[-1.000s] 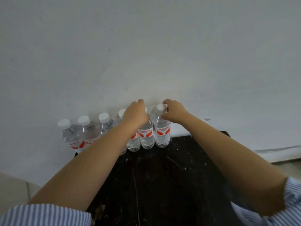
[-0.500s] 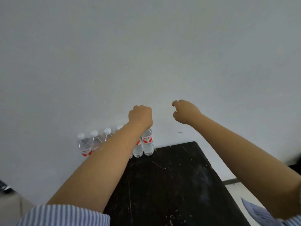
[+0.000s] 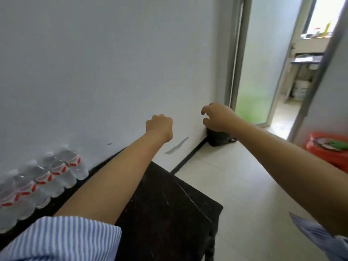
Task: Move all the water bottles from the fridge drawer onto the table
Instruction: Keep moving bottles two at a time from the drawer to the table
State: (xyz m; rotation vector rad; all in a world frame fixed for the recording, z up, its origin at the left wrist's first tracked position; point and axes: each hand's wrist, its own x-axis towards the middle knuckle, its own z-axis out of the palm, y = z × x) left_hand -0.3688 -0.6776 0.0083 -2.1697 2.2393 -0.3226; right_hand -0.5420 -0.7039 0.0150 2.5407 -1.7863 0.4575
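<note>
- Head view: a pale wall (image 3: 105, 63) fills the upper left and runs down to the far edge of the table.
- A light tiled floor (image 3: 244, 185) lies open to the right of the table, bare up to the doorway.
- The doorway (image 3: 263, 76) at the upper right stands open, with a grey frame on its left and a bright room with shelves beyond.
- The dark table (image 3: 169, 213) sits against the wall; its right edge and near right corner are in view, its top scuffed and bare on that side.
- The left forearm crosses the table's middle and hides part of its top and back edge.
- The water bottles (image 3: 49, 176) stand in a row along the wall at the table's left end, touching one another, with red and white labels; blur makes their number hard to tell.
- A red bin (image 3: 327, 153) stands on the floor at the right edge, partly behind the right forearm.
- A small dark bin (image 3: 218, 137) sits in the wall corner by the doorway, partly behind the right hand.
- The left hand (image 3: 160, 128) is curled into an empty fist, raised in front of the wall.
- The right hand (image 3: 216, 116) is loosely open with bent fingers, holding nothing, above the floor.
</note>
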